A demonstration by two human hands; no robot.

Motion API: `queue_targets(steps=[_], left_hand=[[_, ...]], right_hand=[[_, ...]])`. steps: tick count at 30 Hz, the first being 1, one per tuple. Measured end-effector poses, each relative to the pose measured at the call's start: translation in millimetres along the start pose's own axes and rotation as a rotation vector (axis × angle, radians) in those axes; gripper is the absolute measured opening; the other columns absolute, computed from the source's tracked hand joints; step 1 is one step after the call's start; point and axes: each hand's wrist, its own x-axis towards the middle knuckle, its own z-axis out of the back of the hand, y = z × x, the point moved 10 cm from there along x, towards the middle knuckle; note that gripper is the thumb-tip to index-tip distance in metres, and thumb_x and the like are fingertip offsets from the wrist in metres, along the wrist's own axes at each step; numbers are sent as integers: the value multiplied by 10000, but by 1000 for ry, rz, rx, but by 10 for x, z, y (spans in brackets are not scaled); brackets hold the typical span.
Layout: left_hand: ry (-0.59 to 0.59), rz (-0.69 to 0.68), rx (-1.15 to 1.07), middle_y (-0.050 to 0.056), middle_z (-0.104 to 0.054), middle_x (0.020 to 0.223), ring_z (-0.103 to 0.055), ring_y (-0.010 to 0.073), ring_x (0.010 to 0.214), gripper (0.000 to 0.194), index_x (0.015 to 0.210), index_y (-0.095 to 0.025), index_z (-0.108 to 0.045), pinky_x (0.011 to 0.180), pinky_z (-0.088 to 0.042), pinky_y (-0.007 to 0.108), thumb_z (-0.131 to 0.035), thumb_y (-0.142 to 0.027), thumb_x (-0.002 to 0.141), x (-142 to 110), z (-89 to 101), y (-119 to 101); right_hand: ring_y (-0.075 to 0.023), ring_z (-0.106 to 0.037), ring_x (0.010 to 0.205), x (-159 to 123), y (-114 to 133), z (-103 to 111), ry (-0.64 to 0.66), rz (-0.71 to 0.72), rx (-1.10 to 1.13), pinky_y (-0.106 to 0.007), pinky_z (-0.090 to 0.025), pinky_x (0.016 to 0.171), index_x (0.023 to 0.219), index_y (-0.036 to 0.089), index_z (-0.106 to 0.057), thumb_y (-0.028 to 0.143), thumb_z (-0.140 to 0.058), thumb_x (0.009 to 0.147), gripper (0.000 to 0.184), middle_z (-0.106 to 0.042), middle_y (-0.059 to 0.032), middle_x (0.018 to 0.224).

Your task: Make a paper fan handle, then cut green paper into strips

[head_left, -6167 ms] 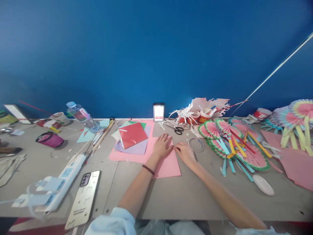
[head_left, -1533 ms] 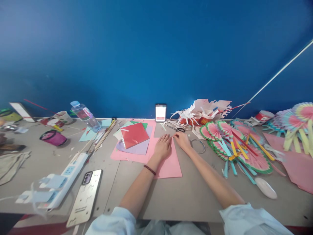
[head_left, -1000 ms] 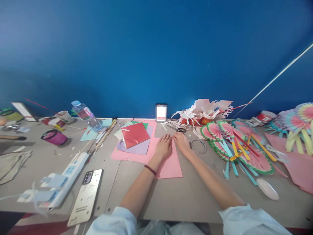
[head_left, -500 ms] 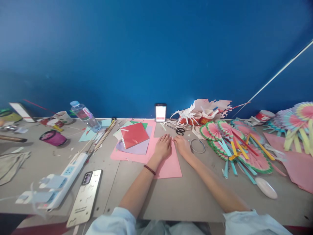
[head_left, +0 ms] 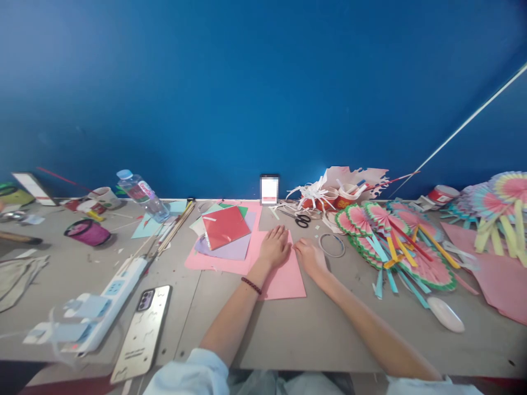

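Note:
A sheet of pink paper (head_left: pixel 284 282), apparently folded, lies on the table in front of me. My left hand (head_left: pixel 274 247) rests flat on its upper part, fingers stretched forward and a dark beaded bracelet on the wrist. At the sheet's right edge, my right hand (head_left: pixel 310 258) has its fingers curled and closed, the thumb and index tips at the edge. Left of the hands, a red sheet (head_left: pixel 226 226) in a clear sleeve lies on a lilac sheet (head_left: pixel 242 249). Black-handled scissors (head_left: pixel 303 220) and a roll of tape (head_left: pixel 331 245) lie beyond and right of my right hand.
Pink-and-green paper fans (head_left: pixel 428 269) cover the right side, near a white mouse (head_left: pixel 445 314). To the left are a power strip (head_left: pixel 119 302), a phone (head_left: pixel 142 334), a water bottle (head_left: pixel 142 195) and thin sticks (head_left: pixel 177 226). A propped phone (head_left: pixel 269 190) stands by the blue wall.
My right hand has slid toward me along the right edge of the pink paper. My left hand stays flat on the sheet.

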Motion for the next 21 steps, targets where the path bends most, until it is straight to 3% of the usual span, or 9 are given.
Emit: queue_targets(steps=[21], left_hand=[[-20, 1, 1, 103, -430, 1570, -334, 250, 1489, 510, 1463, -183, -475, 1226, -294, 454, -422, -309, 972, -12, 21, -12]], right_hand=[[-192, -630, 897, -212, 40, 26, 2, 14, -38, -261, -411, 733, 851, 190, -734, 130, -519, 944, 243, -711, -68, 892]])
